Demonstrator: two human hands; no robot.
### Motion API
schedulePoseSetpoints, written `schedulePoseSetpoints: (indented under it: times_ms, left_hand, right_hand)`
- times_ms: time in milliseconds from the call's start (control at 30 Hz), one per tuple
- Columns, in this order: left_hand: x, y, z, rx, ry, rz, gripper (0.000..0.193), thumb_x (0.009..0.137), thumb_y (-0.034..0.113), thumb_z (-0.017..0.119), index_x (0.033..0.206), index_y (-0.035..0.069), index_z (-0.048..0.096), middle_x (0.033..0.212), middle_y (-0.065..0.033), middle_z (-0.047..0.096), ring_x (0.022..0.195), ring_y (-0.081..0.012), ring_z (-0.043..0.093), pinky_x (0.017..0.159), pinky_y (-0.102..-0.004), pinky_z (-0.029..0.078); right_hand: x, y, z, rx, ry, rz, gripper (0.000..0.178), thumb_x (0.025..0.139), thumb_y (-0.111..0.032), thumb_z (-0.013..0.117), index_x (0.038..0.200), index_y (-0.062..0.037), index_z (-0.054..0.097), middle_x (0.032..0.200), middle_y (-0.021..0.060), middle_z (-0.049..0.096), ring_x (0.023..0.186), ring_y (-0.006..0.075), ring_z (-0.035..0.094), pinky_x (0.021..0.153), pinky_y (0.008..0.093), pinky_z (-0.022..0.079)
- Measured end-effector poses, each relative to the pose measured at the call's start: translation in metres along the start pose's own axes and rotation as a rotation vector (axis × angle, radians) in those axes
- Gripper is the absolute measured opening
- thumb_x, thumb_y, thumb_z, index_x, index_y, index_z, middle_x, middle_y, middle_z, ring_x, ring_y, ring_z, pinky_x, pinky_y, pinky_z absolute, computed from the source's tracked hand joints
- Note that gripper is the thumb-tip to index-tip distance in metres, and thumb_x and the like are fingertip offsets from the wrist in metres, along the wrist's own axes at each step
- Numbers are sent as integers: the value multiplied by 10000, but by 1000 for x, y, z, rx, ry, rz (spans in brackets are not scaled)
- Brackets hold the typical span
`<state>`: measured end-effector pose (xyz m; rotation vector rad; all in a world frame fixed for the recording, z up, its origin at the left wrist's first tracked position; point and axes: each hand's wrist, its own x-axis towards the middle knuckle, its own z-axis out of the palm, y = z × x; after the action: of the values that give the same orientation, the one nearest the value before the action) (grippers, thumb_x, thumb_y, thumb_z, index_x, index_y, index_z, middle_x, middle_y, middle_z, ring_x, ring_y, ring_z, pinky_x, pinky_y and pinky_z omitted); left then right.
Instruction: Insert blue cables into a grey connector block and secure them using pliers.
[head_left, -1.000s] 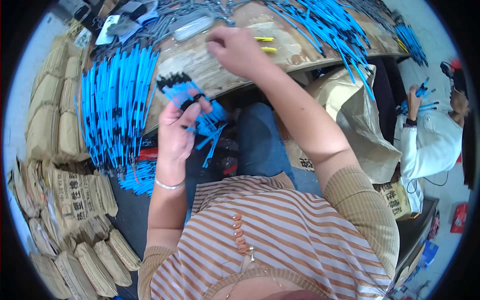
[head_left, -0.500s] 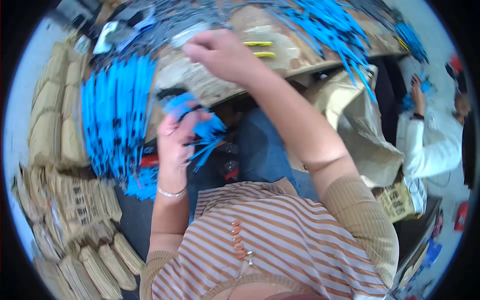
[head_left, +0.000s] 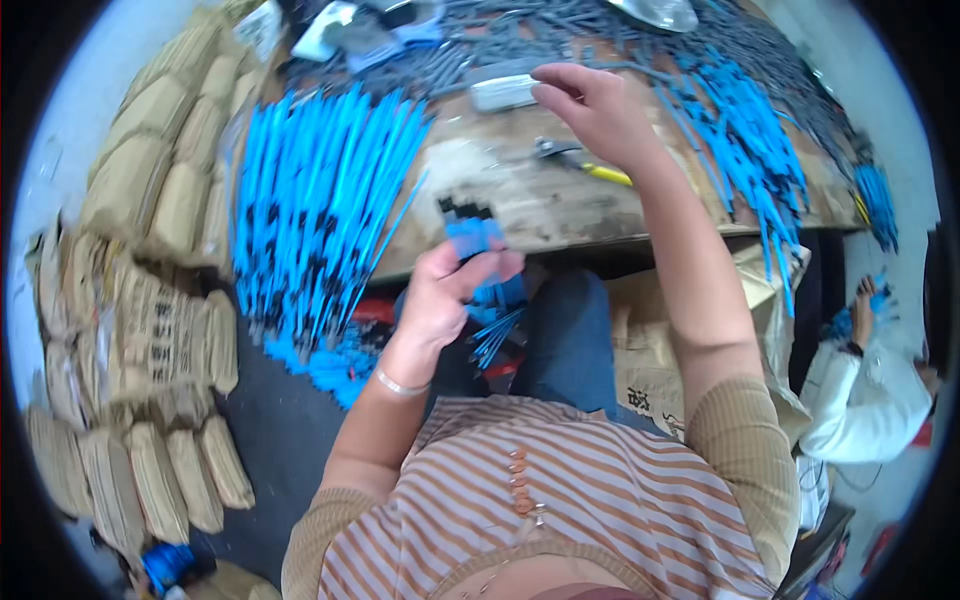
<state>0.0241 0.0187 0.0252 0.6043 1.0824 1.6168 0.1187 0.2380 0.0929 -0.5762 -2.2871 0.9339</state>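
With my left hand [head_left: 448, 288] closed, I hold the blue bundle [head_left: 474, 237] at the table's [head_left: 480, 165] near edge, perhaps so its black ends [head_left: 466, 209] lie free, while my right hand [head_left: 605, 110] half-curls beside the clear packet [head_left: 500, 93], its grip unclear to me.

Your table [head_left: 565, 212]: wood, matt, rough and scuffed; your held blue strips [head_left: 473, 236]: plastic-looking, blurred; your pliers [head_left: 603, 172]: part metal, part smooth yellow plastic by look; your bracelet [head_left: 403, 387]: shiny metal; brown sacks [head_left: 165, 330]: creased matt paper, by look; your jeans [head_left: 570, 335]: matt denim.
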Motion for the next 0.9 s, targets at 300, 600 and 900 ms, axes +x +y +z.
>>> schedulePoseSetpoints:
  times_ms: [300, 600, 900]
  left_hand:
    - [18, -6, -12, -76, -91, -18, 183, 818, -43, 575, 995, -15, 610, 818, -140, 669, 752, -231, 657, 725, -283, 515]
    - [24, -1, -1, -141, -29, -81, 186, 806, -41, 596, 988, -12, 623, 818, -149, 672, 752, -248, 664, 722, -305, 526]
    - [19, 0, -2, -143, -71, -7, 185, 809, -16, 611, 994, -12, 623, 834, -156, 673, 776, -262, 666, 738, -329, 530]
  right_hand:
    - [-15, 166, -159, -848, 334, 503, 219, 769, -225, 590, 904, -92, 700, 799, 70, 688, 701, 274, 623, 664, 369, 488]
    - [-10, 180, -144, -1270, 44, 744, 237, 820, -200, 489, 902, -65, 665, 908, 133, 676, 753, 325, 625, 693, 419, 505]
    - [-5, 203, -149, -1335, 22, 583, 232, 821, -203, 476, 921, -84, 648, 982, 157, 647, 933, 356, 565, 770, 507, 453]
